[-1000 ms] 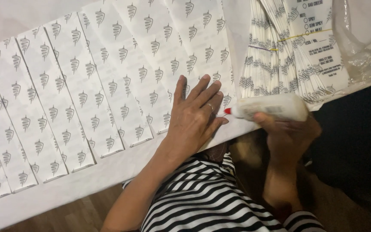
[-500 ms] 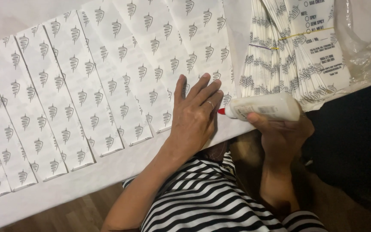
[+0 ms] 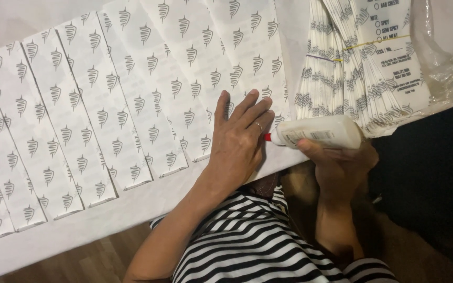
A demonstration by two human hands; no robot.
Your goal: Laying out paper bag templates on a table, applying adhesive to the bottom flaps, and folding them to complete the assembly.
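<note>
white glue bottle with red nozzle (image 3: 318,132) held in my right hand (image 3: 342,162) grip; left hand (image 3: 239,144) flat, fingers spread, pinning printed white paper sheets (image 3: 148,94). gluing step; next calls for steady nozzle on edge.

Under my left hand (image 3: 238,144) lie matt white paper sheets (image 3: 148,89), smooth, printed with a dull grey pattern. The glue bottle (image 3: 321,132) in my right hand (image 3: 342,162) is smooth, off-white plastic with a faint sheen and a red plastic tip. A thin metal ring (image 3: 258,126) on my finger glints. The bundled paper bags (image 3: 363,63) look matt too, bound by thin rubber bands. Beside them, clear plastic wrap (image 3: 446,57) is glossy and crinkled. My striped shirt (image 3: 247,241) is soft cloth. The counter (image 3: 106,215) edge looks matt white.
</note>
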